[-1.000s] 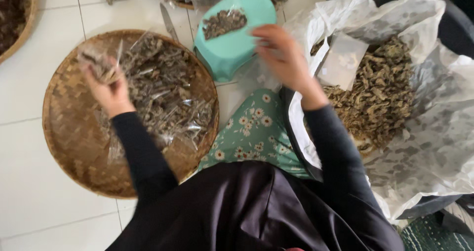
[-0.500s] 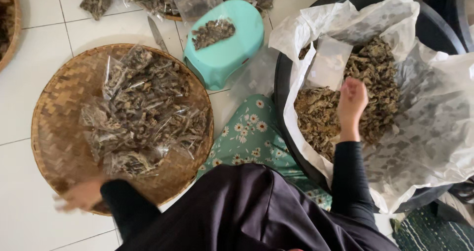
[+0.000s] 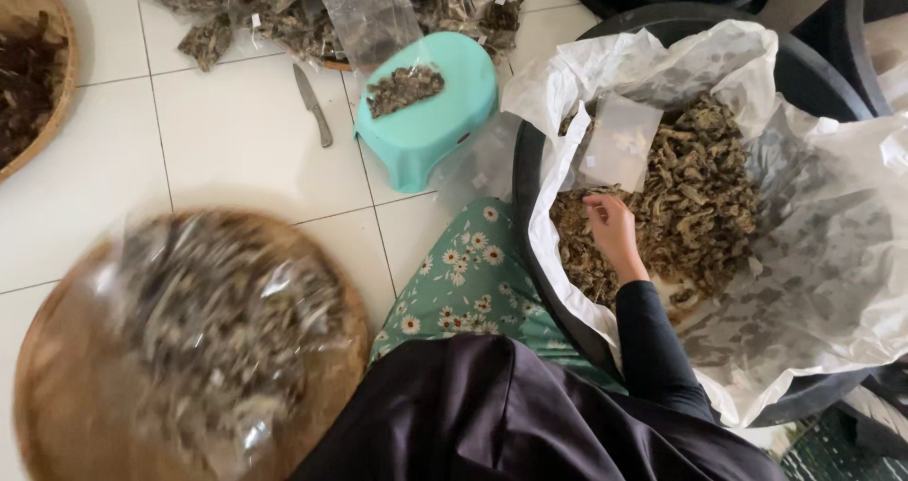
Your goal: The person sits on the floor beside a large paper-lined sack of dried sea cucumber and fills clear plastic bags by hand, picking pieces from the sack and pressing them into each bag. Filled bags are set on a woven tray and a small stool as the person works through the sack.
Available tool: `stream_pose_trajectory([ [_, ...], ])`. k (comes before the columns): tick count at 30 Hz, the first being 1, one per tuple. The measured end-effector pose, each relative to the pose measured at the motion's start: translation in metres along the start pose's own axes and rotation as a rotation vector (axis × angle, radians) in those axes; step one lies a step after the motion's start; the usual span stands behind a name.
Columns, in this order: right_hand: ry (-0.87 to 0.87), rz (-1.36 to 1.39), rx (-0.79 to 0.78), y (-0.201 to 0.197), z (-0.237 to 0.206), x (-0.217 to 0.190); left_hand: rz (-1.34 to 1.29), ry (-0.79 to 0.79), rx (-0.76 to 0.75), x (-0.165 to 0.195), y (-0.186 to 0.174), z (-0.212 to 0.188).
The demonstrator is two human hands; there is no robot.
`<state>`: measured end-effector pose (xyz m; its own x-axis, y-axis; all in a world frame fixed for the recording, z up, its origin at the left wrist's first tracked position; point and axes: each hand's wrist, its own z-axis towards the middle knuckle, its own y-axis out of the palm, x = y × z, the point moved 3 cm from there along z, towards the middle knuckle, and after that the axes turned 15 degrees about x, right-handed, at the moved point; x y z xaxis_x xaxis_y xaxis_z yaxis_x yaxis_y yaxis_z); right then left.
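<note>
Right hand (image 3: pixel 613 227): fingers curled down into the heap of dried brown-green leaf pieces (image 3: pixel 700 197), whether pinching any cannot be told. Heap fills a white plastic liner (image 3: pixel 832 254) inside a black round tub (image 3: pixel 804 65). Left hand: out of sight. Round woven bamboo tray (image 3: pixel 57 396) of clear packets, blurred, on the white tiled floor (image 3: pixel 218 150). Turquoise plastic stool (image 3: pixel 430 122), steel knife (image 3: pixel 312 104) beside it.

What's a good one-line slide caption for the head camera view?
Right hand reaching into a plastic-lined black tub of dried plant pieces, beside a woven tray of filled clear bags.
</note>
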<state>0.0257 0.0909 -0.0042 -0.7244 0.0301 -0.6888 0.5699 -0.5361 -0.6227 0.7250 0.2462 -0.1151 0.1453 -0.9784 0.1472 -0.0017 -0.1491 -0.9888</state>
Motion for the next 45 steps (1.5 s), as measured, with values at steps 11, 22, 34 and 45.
stream_pose_trajectory([
  [11, 0.008, 0.012, 0.031, -0.002, 0.001, 0.011, -0.02, 0.076, -0.022, 0.012, -0.031, -0.022],
  [22, 0.062, 0.004, -0.044, -0.01, 0.002, 0.005, -0.001, 0.109, 0.128, 0.067, -0.004, -0.079],
  [34, 0.039, -0.116, 0.086, -0.134, 0.019, -0.006, -1.297, 2.159, -1.203, 0.213, -0.13, -0.536],
  [45, 0.108, -0.187, 0.28, -0.198, -0.013, 0.081, -0.166, 2.241, -0.32, 0.208, 0.012, -0.711],
])
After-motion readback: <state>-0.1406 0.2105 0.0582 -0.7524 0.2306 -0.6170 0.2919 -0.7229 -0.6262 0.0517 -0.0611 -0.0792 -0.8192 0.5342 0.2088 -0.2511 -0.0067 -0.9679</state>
